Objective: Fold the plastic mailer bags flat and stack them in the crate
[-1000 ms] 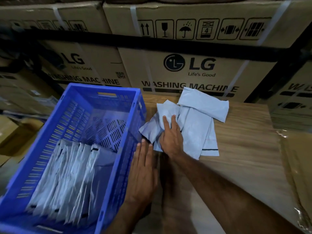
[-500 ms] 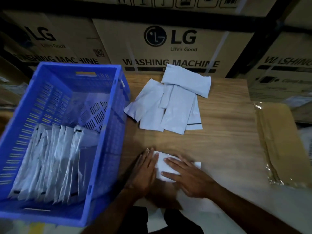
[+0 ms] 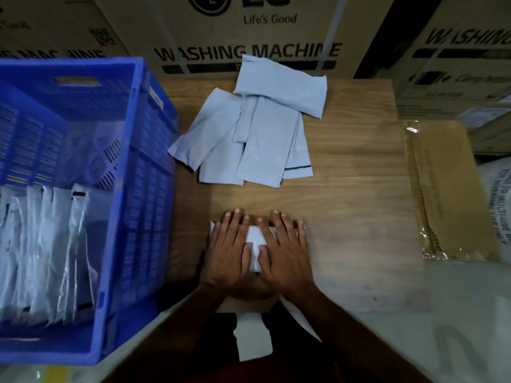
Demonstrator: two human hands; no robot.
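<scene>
Two bare forearms, no sleeves, watch or rings visible; left hand (image 3: 231, 251) and right hand (image 3: 284, 252) ungloved (nails short), dark red clothing at the bottom edge

Crate (image 3: 138, 111) on table (image 3: 354, 217) left, folded bags (image 3: 49, 244) standing inside it. Loose bag pile (image 3: 249, 134) at table's far middle, boxes (image 3: 249, 37) behind. Both hands (image 3: 229, 250) side by side on one bag (image 3: 254, 239) near front edge. Wrapped pack (image 3: 448, 189) right of table.

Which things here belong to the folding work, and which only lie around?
Job: mailer under both hands, left hand, right hand, loose mailers, blue crate, stacked mailers.
Lying about: washing machine boxes, wrapped cardboard, printed sack.
</scene>
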